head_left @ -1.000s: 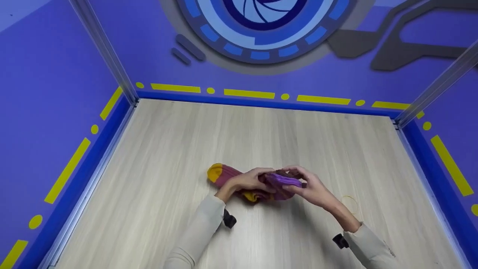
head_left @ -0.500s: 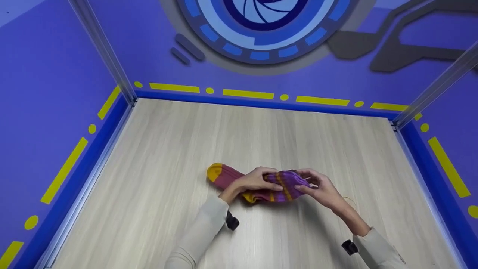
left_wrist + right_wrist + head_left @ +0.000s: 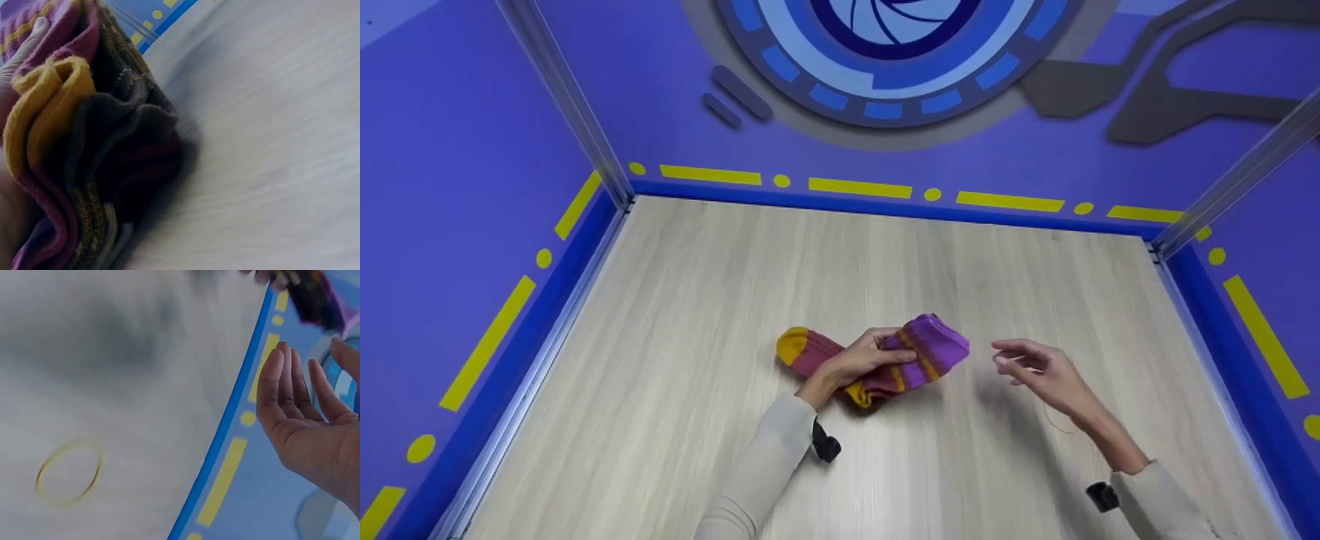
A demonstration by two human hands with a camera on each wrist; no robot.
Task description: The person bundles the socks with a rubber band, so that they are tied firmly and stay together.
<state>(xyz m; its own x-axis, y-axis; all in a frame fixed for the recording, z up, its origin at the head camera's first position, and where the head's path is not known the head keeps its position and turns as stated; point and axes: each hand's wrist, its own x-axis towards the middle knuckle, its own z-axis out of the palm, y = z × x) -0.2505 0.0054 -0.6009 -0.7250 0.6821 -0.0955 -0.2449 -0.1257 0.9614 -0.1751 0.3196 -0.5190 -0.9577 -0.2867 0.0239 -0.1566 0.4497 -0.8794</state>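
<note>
My left hand (image 3: 856, 361) grips a folded bundle of knitted socks (image 3: 941, 346) just over the table, its thumb lying across the striped purple end. A maroon part with a yellow toe (image 3: 792, 346) sticks out to the left. In the left wrist view, the folded layers show a yellow heel (image 3: 42, 126) beside dark grey knit (image 3: 104, 121); the fingers beneath are mostly hidden. To the right, apart from the socks, my right hand (image 3: 1054, 379) holds nothing, its fingers loosely bent. The right wrist view shows this right hand (image 3: 312, 427) with its palm visible.
A thin yellow rubber band (image 3: 97, 473) lies on the table near the right forearm, partly covered by it in the head view. Blue walls with yellow dashes (image 3: 860, 187) enclose the wooden tabletop (image 3: 840, 262) at the back and sides.
My right hand has let go of the socks' purple end and moved right. The purple end, folded between both hands earlier, now spreads up and rightward from the left hand.
</note>
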